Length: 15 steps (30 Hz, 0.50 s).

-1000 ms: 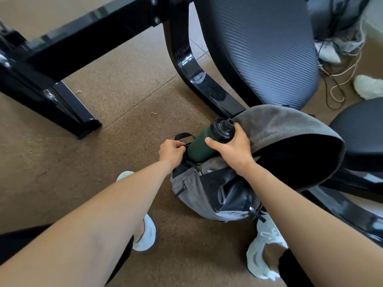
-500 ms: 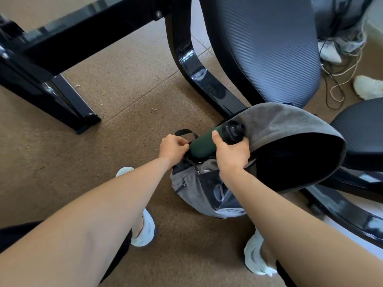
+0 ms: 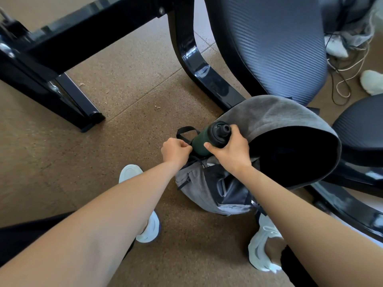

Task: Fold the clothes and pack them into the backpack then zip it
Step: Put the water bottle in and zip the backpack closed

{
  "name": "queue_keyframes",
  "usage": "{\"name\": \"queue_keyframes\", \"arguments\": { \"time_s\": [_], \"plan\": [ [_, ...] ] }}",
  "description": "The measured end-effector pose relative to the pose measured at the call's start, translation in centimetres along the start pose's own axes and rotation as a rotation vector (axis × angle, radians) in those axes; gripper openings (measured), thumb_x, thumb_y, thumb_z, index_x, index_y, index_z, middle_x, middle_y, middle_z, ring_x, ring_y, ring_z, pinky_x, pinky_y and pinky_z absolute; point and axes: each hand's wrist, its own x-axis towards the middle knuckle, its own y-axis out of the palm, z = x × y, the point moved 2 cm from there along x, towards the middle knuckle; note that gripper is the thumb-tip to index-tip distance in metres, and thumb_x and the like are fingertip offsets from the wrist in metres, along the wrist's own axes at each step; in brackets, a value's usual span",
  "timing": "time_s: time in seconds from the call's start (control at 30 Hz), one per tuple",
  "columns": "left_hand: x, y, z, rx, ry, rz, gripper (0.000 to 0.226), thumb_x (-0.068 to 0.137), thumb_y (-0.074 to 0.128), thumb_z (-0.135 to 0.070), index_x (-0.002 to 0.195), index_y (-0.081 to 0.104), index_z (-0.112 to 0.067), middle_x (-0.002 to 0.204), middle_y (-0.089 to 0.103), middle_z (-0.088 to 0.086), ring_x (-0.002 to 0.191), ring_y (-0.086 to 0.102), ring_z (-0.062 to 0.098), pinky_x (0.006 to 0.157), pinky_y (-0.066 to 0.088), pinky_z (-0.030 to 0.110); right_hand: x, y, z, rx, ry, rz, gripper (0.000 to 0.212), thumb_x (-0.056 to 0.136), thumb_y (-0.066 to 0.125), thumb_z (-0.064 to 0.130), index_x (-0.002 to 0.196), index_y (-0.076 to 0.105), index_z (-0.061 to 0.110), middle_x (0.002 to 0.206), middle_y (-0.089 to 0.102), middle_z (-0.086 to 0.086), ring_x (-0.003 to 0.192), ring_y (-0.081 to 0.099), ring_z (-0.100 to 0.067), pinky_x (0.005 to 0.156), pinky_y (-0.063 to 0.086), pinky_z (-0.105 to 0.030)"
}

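Mesh chair [image 3: 275, 48], black table frame [image 3: 68, 44], loose cables [image 3: 344, 79].

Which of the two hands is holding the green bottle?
The right hand grips the green bottle near its black cap; the left hand grips the backpack's edge instead.

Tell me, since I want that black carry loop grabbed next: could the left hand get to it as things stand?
Probably yes. The carry loop lies just beyond the left hand with nothing between them, but that hand now grips the backpack edge beside the bottle and must let go first.
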Motion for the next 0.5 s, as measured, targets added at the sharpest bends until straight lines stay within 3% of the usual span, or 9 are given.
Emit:
{"name": "queue_keyframes", "arguments": {
  "time_s": [0.13,0.23,0.3,0.5],
  "plan": [
    [-0.3,0.2,-0.2,0.039,0.062,-0.036,0.014,0.088,0.070,-0.021,0.079,0.081,-0.019,0.083,0.077,0.002,0.087,0.069,0.021,0.078,0.051,0.030,1.3,-0.6,0.4,-0.101,-0.022,0.078,0.062,0.071,0.090,0.042,0.114,0.054,0.017,0.118,0.070,0.002,0.112,0.065,-0.018,0.096,0.054,-0.037],
    [0.1,-0.2,-0.7,0.054,0.110,-0.089,0.015,0.088,0.068,-0.022,0.081,0.082,-0.019,0.084,0.078,0.002,0.088,0.070,0.024,0.082,0.055,0.035,2.0,-0.1,1.2,-0.099,0.189,-0.065,0.073,0.071,0.083,0.058,0.120,0.055,0.011,0.123,0.067,-0.006,0.116,0.063,-0.028,0.098,0.053,-0.042],
    [0.2,-0.5,-0.8,0.050,0.099,-0.100,0.015,0.089,0.068,-0.021,0.084,0.082,-0.018,0.086,0.078,0.002,0.088,0.070,0.022,0.080,0.052,0.031,2.2,0.5,1.7,-0.090,0.290,-0.079,0.079,0.073,0.082,0.060,0.126,0.053,0.008,0.127,0.065,-0.010,0.119,0.061,-0.032,0.099,0.052,-0.042],
    [0.9,-0.2,-0.2,-0.004,0.016,-0.061,0.009,0.084,0.076,-0.029,0.080,0.081,-0.022,0.085,0.077,0.001,0.091,0.071,0.020,0.085,0.054,0.032,1.8,-0.1,1.0,-0.050,0.228,-0.011,0.074,0.071,0.087,0.051,0.125,0.054,0.013,0.131,0.065,-0.006,0.122,0.061,-0.026,0.101,0.053,-0.042]
  ]
}}
